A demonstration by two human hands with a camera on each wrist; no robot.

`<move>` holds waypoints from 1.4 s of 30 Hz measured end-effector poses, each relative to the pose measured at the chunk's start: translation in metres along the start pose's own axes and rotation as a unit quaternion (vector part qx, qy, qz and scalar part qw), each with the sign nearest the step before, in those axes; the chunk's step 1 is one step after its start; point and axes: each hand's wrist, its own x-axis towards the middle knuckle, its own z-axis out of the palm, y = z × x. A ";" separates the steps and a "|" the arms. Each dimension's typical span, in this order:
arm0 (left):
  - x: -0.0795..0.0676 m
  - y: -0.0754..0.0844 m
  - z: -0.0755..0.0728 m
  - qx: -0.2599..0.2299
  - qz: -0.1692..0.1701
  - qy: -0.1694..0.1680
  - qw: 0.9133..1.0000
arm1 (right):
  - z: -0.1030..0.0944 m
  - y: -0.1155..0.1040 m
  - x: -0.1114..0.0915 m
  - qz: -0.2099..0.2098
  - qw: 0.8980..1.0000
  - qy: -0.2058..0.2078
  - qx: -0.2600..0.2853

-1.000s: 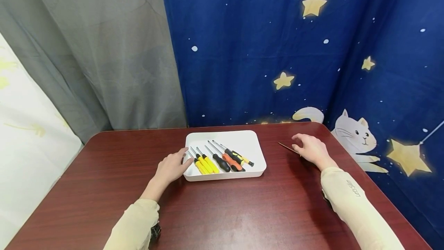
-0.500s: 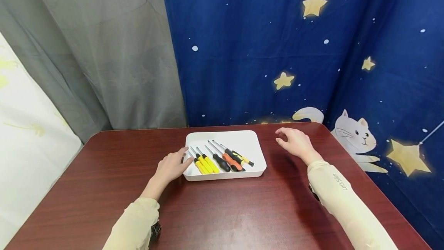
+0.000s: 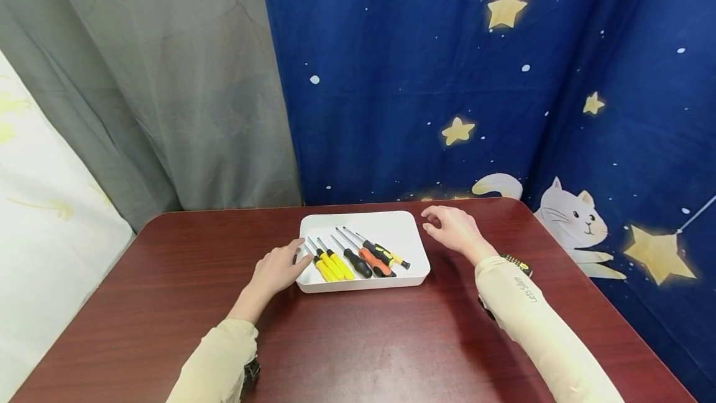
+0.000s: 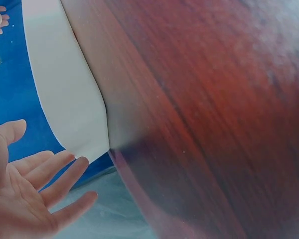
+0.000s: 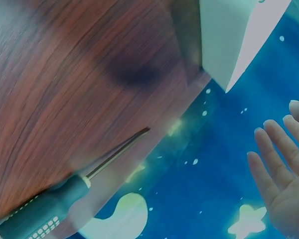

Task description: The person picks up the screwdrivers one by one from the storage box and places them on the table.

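A shallow white tray [image 3: 391,225] stands mid-table with several screwdrivers in it: yellow-handled ones [image 3: 339,264] at the left, then a black one [image 3: 358,264], an orange-and-black one [image 3: 373,259] and a black-and-yellow one [image 3: 380,254]. At the tray's left end is my left hand [image 3: 277,268], fingers spread and relaxed, fingertips right at the rim. My right hand [image 3: 455,229] hovers just off the tray's right side, fingers loosely bent with nothing between them. Behind that wrist, another screwdriver [image 5: 49,208] lies on the table, its dark handle dotted; the sleeve partly hides it in the head view.
The reddish-brown wooden table [image 3: 369,341] has rounded far corners. Past its far edge hang a grey curtain [image 3: 184,79] and a blue curtain [image 3: 403,79] printed with stars and a cat. White cloth [image 3: 45,235] hangs at the left.
My right hand has moved left, from beside the loose screwdriver toward the tray, and that screwdriver's handle now shows past the sleeve. My left hand and the tray have stayed in place.
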 end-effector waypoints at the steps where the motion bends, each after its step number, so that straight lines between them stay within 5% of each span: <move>1: 0.000 -0.001 0.000 -0.001 -0.001 -0.001 1.000 | 0.001 -0.002 0.001 -0.002 1.000 -0.002 0.000; 16: 0.000 -0.002 0.003 0.004 -0.001 0.004 1.000 | 0.027 -0.032 0.011 -0.061 0.997 -0.041 -0.001; 22: -0.001 -0.002 0.004 0.003 -0.001 -0.001 1.000 | 0.039 -0.037 0.012 -0.060 0.995 -0.084 0.006; 42: -0.001 -0.003 0.003 0.002 0.001 0.006 1.000 | 0.055 -0.039 0.006 -0.070 0.989 -0.129 0.015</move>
